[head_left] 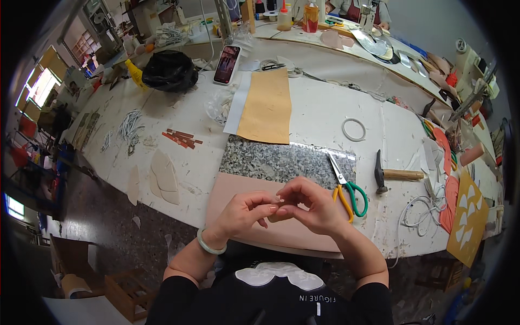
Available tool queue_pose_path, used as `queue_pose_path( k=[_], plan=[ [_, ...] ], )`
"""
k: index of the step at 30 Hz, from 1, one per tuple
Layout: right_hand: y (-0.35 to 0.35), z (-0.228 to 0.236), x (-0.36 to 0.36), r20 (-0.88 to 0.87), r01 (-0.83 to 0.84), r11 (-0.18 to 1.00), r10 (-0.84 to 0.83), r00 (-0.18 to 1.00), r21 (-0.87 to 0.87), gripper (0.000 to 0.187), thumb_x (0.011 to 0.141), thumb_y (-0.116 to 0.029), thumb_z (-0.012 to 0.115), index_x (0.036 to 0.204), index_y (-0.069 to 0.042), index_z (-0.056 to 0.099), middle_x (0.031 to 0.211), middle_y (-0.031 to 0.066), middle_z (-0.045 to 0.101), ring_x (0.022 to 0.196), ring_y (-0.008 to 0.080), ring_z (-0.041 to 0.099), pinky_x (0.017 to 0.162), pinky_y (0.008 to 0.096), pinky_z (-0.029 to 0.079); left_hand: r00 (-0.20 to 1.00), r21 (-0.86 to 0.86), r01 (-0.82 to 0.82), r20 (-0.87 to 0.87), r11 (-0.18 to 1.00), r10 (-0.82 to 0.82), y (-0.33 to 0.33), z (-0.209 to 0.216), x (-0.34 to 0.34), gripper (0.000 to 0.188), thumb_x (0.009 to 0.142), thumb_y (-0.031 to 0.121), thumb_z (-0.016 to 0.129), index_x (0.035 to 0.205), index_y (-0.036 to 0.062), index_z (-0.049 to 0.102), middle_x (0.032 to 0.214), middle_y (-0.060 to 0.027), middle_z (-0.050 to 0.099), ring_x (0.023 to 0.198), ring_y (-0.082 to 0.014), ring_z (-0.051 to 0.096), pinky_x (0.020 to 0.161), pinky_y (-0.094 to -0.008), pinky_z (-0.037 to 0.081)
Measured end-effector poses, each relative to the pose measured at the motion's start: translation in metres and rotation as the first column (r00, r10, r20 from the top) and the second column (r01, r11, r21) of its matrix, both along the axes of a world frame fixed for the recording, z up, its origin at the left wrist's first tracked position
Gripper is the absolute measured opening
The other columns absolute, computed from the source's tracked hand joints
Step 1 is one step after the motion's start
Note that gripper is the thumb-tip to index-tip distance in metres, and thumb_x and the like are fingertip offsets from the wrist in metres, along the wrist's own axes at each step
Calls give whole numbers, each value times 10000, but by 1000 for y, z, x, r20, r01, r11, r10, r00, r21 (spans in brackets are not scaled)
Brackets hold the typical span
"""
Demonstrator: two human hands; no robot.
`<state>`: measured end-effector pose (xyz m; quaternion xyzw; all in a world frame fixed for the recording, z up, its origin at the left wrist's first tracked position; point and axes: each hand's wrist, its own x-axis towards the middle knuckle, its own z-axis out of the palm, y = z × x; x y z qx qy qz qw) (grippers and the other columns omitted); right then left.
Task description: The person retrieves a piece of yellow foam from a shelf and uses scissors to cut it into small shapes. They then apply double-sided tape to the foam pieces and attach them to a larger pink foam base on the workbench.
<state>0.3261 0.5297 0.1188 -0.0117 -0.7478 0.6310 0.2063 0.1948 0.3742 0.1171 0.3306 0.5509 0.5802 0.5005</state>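
Note:
My left hand (246,213) and my right hand (310,205) meet above a pale pink sheet (233,189) at the table's front edge. Both are closed, with thumbs and fingertips pinched together and touching. Whatever lies between the fingertips is too small to name. Just right of my right hand, scissors (357,199) with one yellow and one green handle lie with their blades pointing away from me. Beyond the pink sheet is a speckled grey stone slab (271,158), partly covered by a tan sheet (266,105).
A hammer (398,174) and a roll of white tape (354,130) lie to the right, near a white cord (417,216). Leftward are reddish strips (182,138) and pale cut pieces (164,176). A phone (227,64) and a black bag (169,71) stand farther back. Another person (357,10) is across the bench.

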Motion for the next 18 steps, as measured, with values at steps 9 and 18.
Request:
queue_pose_path(
  k=[9, 18],
  plan=[
    [4, 17, 6, -184, 168, 936, -115, 976, 309, 198, 740, 19, 703, 910, -28, 614, 895, 74, 538, 756, 179, 599, 660, 267, 503, 999, 120, 28, 40, 992, -33, 2, 11, 5, 190, 935, 104, 520, 1053, -18, 605, 941, -63, 620, 811, -105, 598, 660, -250, 540],
    [4, 38, 10, -309, 344, 570, -160, 937, 746, 300, 673, -55, 728, 963, -97, 668, 838, 14, 580, 692, 168, 512, 607, 300, 371, 981, 151, -111, -144, 982, 133, 7, 29, 13, 221, 938, 91, 501, 1102, -31, 584, 1017, -66, 587, 885, -130, 605, 686, -243, 552]
  ],
)
